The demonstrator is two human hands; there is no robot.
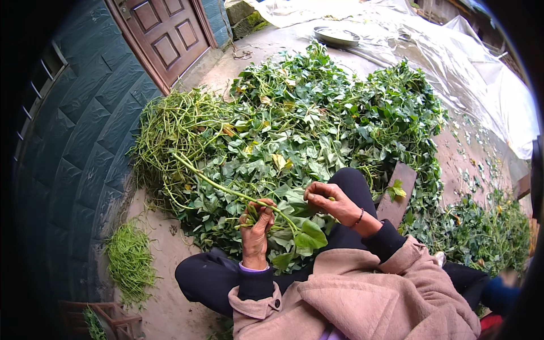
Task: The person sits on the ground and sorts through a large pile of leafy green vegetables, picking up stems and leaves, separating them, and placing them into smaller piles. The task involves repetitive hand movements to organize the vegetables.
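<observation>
My left hand (256,233) is closed around a long green vine stem (221,187) and a bunch of short leaf stalks (251,216). The stem slants from the upper left, past my thumb, to broad green leaves (309,238) at its lower right end. To the right, my right hand (335,204) has its fingers curled, with the tip of a green stalk (331,198) showing between them. That hand is apart from the stem. Both hands are above my lap, in front of a large heap of leafy vines (293,140).
Stripped vines (178,123) are piled at the heap's left. Thin green stalks (131,259) lie on the concrete by the tiled wall (85,170). A wooden board (399,182) leans at right. Plastic sheeting (450,55) and a round pan (335,37) are behind; another person's blue sleeve (499,295) shows lower right.
</observation>
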